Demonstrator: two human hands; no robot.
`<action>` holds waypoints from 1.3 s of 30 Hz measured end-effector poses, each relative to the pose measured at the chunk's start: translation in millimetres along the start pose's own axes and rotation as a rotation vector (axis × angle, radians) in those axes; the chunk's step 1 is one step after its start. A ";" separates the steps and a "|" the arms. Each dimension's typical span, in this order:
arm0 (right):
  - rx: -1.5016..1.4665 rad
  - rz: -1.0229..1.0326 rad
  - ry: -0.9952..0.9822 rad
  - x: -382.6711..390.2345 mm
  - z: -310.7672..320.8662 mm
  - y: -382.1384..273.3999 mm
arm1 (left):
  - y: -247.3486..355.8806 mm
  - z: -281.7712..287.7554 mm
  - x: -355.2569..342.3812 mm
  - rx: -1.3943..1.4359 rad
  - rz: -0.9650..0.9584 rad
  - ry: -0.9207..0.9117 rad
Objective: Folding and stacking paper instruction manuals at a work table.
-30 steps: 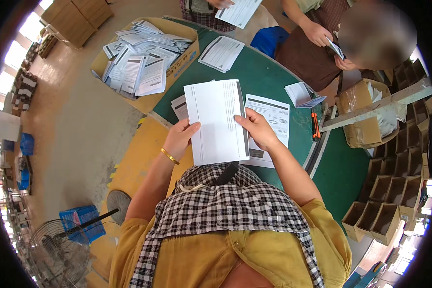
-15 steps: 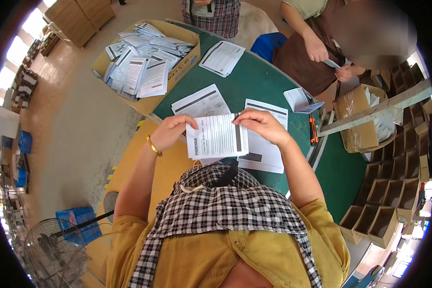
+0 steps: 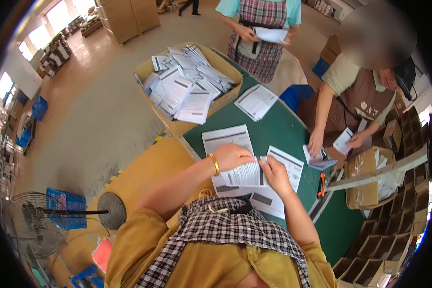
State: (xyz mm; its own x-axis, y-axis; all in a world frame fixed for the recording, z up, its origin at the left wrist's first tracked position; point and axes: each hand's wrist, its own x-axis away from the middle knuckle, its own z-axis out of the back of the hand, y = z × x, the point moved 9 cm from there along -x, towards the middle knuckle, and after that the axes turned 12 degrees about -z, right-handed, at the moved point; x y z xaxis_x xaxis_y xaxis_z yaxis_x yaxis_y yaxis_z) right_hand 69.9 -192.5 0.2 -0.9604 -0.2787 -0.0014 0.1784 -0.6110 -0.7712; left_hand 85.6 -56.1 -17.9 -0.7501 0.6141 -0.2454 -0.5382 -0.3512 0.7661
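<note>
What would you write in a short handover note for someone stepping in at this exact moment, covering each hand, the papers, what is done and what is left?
Left hand: pinching the left edge of the folded printed sheet.
Right hand: pinching its right edge.
The sheet is held above two flat printed sheets on the green table.
Cardboard box of folded leaflets sits at the table's far left corner.
Done: the sheet in hand is folded small.
Left: the flat sheets on the table are unfolded; the held sheet is not yet set down.
</note>
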 end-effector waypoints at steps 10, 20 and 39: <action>0.020 -0.067 0.238 -29.3 23.6 21.2 | -45.3 17.2 20.2 0.071 0.083 -0.020; 0.040 -0.450 0.276 -13.6 8.5 139.2 | -263.8 202.8 49.8 -0.628 0.439 0.098; 0.676 0.407 -0.138 34.2 -126.5 132.4 | -103.2 -64.8 70.3 -0.283 -0.122 -0.042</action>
State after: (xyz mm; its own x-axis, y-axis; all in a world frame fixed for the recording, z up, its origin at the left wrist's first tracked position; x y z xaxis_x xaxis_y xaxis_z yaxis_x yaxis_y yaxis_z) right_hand 33.6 -189.2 -182.5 -0.7649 -0.6382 -0.0871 0.6425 -0.7462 -0.1746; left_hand 63.6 -22.5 -152.7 -0.6600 0.6904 -0.2963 -0.7135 -0.4525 0.5350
